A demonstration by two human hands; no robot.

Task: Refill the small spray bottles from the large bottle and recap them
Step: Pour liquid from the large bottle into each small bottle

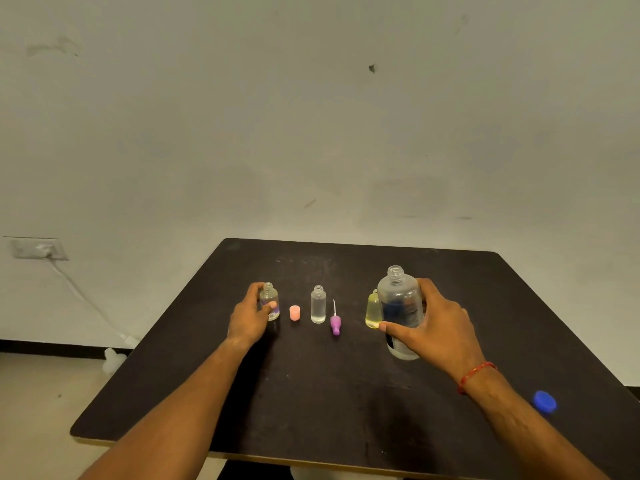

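Pouring has not begun, as far as I can judge. Over the dark square table (pixel 311 393), I have the right hand (pixel 440 327) wrapped around the large clear plastic bottle (pixel 401 306), which is upright and uncapped. Just beyond its thumb stands a small yellow-tinted bottle (pixel 372 311); I cannot tell whether it is capped. Between the 2 hands, a small clear cylindrical bottle (pixel 318 306) stands open. The left hand (pixel 247 318) grips a small clear purple-labelled bottle (pixel 269 299), also open. A purple spray head (pixel 335 323) lies beside the middle bottle, a round blue cap (pixel 544 400) near the right forearm, and a pink cap (pixel 294 312) just beside the left fingers. At least 2 refills and recappings remain.
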